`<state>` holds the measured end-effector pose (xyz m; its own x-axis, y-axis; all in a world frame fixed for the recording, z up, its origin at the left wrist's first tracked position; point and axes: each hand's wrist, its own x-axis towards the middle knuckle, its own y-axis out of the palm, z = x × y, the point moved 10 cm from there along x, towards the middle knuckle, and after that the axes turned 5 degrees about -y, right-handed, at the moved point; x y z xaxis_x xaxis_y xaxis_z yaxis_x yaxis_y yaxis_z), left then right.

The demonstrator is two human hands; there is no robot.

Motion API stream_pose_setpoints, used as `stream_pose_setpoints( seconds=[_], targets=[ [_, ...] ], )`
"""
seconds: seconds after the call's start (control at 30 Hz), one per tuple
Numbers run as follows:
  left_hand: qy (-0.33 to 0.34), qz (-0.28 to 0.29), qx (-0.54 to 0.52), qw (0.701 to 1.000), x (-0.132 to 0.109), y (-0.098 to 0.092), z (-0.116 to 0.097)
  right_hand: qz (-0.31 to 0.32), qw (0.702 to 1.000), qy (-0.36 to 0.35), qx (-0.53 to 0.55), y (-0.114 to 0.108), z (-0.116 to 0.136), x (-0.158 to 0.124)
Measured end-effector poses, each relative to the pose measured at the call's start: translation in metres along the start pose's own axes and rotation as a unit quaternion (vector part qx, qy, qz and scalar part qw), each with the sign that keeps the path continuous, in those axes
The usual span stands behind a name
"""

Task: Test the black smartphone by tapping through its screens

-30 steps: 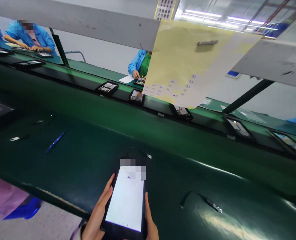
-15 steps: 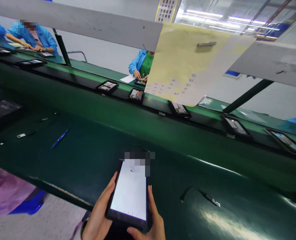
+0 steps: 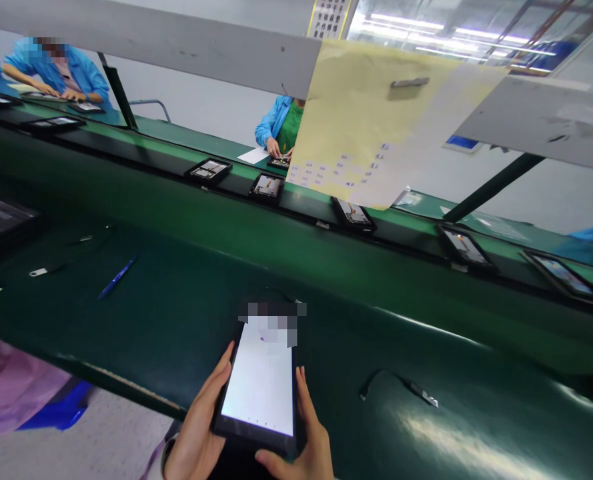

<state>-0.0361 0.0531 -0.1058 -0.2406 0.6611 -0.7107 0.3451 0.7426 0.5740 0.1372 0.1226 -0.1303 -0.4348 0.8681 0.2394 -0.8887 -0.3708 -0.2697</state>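
A tablet (image 3: 260, 390) with a lit white screen is held at the near edge of a dark green table (image 3: 176, 313), near the bottom centre of the view. The left hand (image 3: 201, 427) is wrapped along the tablet's left edge, its fingers lying against the frame, so its grip is closed on the tablet. The right hand (image 3: 306, 443) holds the right edge and the near right corner, thumb curled under the bottom, and its grip is likewise closed on the tablet. The top of the screen is blurred out. To the right of the tablet, a short black cable with a small connector (image 3: 416, 393) lies on the table, apart from the hands. To the far left, a blue pen (image 3: 113, 280) and a small white tag (image 3: 39, 272) lie on the same surface, well apart from the tablet. Beyond the table, a raised green conveyor (image 3: 141, 143) runs from left to right, and several opened tablets (image 3: 266, 187) are spaced along it. A large yellowish sheet of paper (image 3: 376, 113) hangs from a grey overhead rail (image 3: 176, 47) above the conveyor. On the far side, people in blue coats (image 3: 279, 123) are seen working at the line.
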Motion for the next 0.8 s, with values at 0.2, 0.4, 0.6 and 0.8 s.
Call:
stream_pose_setpoints(
  seconds=[0.2, 0.4, 0.6, 0.8],
  targets=[
    [-0.003, 0.014, -0.003, 1.000, -0.005, 0.011, -0.004, 0.014, 1.000, 0.006, 0.009, -0.002, 0.000, 0.003],
    [-0.004, -0.010, -0.004, 1.000, -0.006, 0.014, -0.007, 0.012, 1.000, 0.003, -0.013, -0.010, 0.013, 0.012],
    [0.004, -0.005, 0.017, 1.000, -0.006, 0.020, -0.011, 0.027, 0.998, 0.060, -0.006, -0.015, 0.024, 0.022],
    [0.012, 0.005, 0.030, 0.999, -0.004, 0.021, -0.013, 0.032, 0.996, 0.088, 0.000, -0.016, 0.025, 0.027]
  ],
)
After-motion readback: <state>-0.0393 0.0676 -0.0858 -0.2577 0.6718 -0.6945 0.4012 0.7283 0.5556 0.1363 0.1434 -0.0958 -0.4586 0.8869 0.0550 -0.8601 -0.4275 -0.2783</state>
